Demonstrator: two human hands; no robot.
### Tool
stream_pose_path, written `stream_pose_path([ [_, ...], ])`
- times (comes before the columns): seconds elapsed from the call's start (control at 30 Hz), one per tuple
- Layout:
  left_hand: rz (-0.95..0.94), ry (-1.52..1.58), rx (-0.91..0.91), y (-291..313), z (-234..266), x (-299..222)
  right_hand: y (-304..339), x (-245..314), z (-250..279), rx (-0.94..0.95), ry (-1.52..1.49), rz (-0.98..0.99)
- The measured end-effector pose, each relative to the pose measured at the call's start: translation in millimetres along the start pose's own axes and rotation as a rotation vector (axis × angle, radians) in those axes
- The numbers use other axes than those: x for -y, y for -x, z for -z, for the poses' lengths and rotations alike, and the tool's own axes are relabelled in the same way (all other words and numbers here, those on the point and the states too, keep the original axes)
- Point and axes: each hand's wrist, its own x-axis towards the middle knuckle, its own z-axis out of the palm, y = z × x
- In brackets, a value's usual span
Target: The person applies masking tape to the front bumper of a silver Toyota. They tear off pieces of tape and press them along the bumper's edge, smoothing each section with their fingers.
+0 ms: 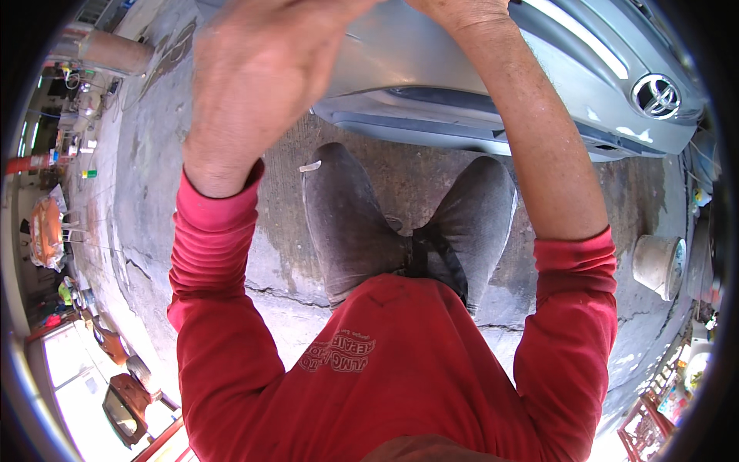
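Observation:
Both of my arms, in red sleeves, reach up to a silver-grey car front (pixel 431 50). My left hand (pixel 265 73) is large and smeared by motion, in front of the car's left part. Its fingers run past the upper edge, so what it holds, if anything, is hidden. Further right, my right hand (pixel 466 11) shows only its wrist and back against the car. Its fingers are cut off by the picture's upper edge. The car's bumper (pixel 431 108) has a bluish-grey lower lip, and a round chrome emblem (pixel 657 96) sits to the right.
My knees in dusty grey trousers (pixel 346 223) are bent below the bumper. On the cracked concrete floor (pixel 269 277) to the right stands a white bucket (pixel 660 267). A brown cylinder (pixel 115 52) lies at upper left. Car doors (pixel 127 408) lean at lower left.

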Motion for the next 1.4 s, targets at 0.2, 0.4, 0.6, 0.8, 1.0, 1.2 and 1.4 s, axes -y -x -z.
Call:
stream_pose_path([
  [0.2, 0.087, -0.06, 0.076, 2, 13, -7, -1, 1, 2, 0.028, -0.042, 0.015],
  [0.4, 0.015, -0.1, 0.022, 4, 10, 7, 1, 4, -2, 0.03, -0.056, 0.04],
  [0.6, 0.003, -0.103, 0.021, 5, 14, 9, -1, 2, 2, 0.048, 0.006, 0.069],
  [0.8, 0.03, -0.117, 0.086, 10, 10, 9, -2, 4, 3, 0.027, -0.013, 0.043],
  [1.0, -0.02, -0.092, 0.033, 7, 17, 11, -4, 4, 2, 0.063, -0.043, 0.071],
  [1.2, 0.109, -0.126, 0.089, 6, 21, 5, -8, 6, 7, 0.055, -0.068, 0.033],
  [1.4, 0.162, -0.185, 0.174, 8, 27, 14, -9, -6, 35, 0.017, -0.315, 0.022],
])
